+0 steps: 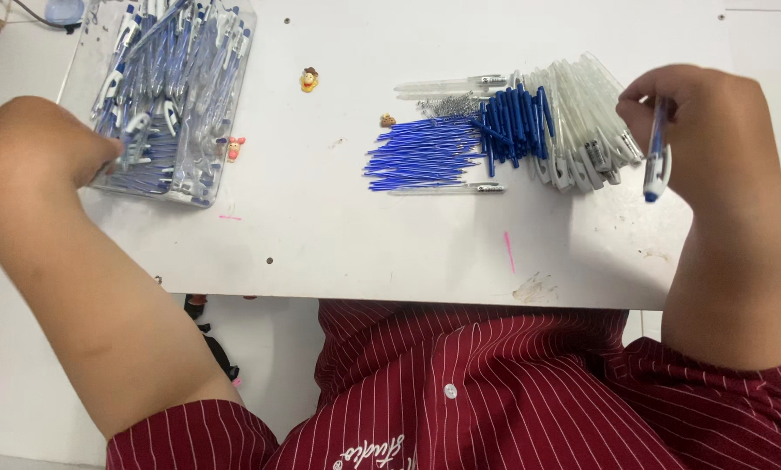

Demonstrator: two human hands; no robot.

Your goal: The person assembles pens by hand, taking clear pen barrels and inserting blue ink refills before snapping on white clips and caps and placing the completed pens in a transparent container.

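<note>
Spreading across most of the view, the white flat tabletop (pixel 321 218) carries everything; a dark red pinstriped shirt (pixel 495 392) fills the near edge below it.

Left hand (pixel 103 148): reaches into the clear rectangular plastic tray (pixel 225 130), which is packed with finished blue-and-white pens (pixel 160 78). Fingertips are buried among the pens; cannot tell whether they grip one or lie loose.

Right hand (pixel 712 130): fingers curled tight round one blue-and-white plastic pen (pixel 656 157), held nearly upright, its lower end pointing down below the fingers, off the table surface.

Just beside those fingers, toward the other hand: a fanned row of clear plastic pen barrels (pixel 582 113). Beyond it, a cluster of dark blue pen caps (pixel 516 122), then a heap of thin blue ink refills (pixel 421 152). Above the refills, a small pile of metal springs (pixel 447 106).

Between the two hands, well apart from both: a small yellow toy figure (pixel 308 80). A tiny pink figure (pixel 234 148) sits against the tray's wall, near the left fingers.
</note>
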